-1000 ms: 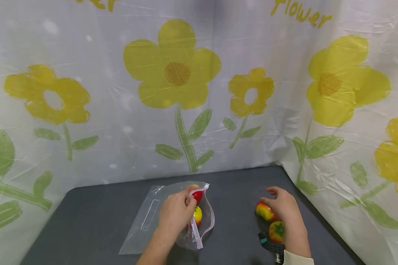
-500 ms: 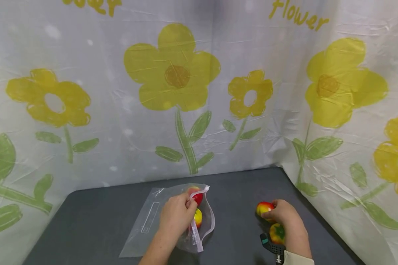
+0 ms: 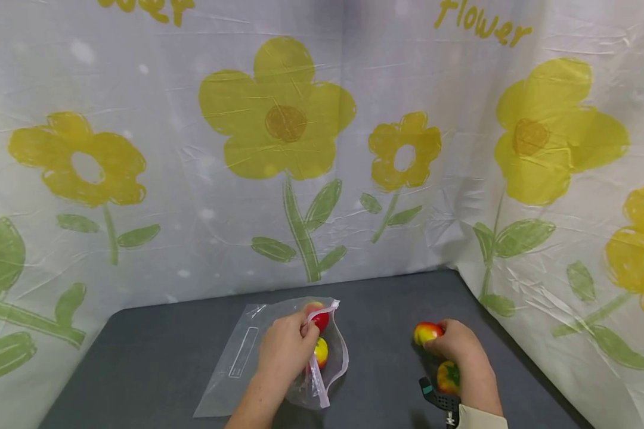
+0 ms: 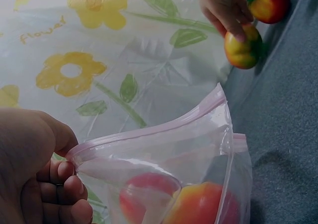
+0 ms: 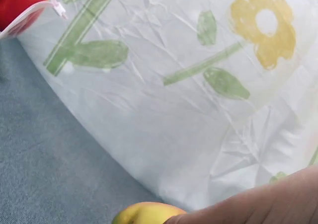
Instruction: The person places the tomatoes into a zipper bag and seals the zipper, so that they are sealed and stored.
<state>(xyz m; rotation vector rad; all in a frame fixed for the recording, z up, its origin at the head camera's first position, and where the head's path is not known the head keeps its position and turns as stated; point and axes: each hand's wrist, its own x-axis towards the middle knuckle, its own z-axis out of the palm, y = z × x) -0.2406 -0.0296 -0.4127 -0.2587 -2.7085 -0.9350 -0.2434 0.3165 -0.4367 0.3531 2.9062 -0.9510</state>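
Note:
My left hand [image 3: 284,345] pinches the edge of a clear zip bag [image 3: 225,363], whose pink-white zip mouth gapes to the right. Inside the bag lie red and yellow tomatoes, one redder [image 3: 319,320] and one yellower [image 3: 320,351]; the left wrist view shows them through the plastic. At the right, my right hand [image 3: 464,351] grips a red-yellow tomato [image 3: 426,333] between thumb and fingers, just above the table. Another tomato [image 3: 448,377] with a green top sits beside that wrist, partly hidden by it.
The dark grey table [image 3: 375,357] runs back to a white sheet [image 3: 193,250] painted with yellow flowers, which also stands along its right side. A black wrist-camera mount [image 3: 437,396] sits on the right wrist.
My right hand has come down onto the farther tomato, taken hold of it and raised it slightly. The left hand and the bag have stayed in place.

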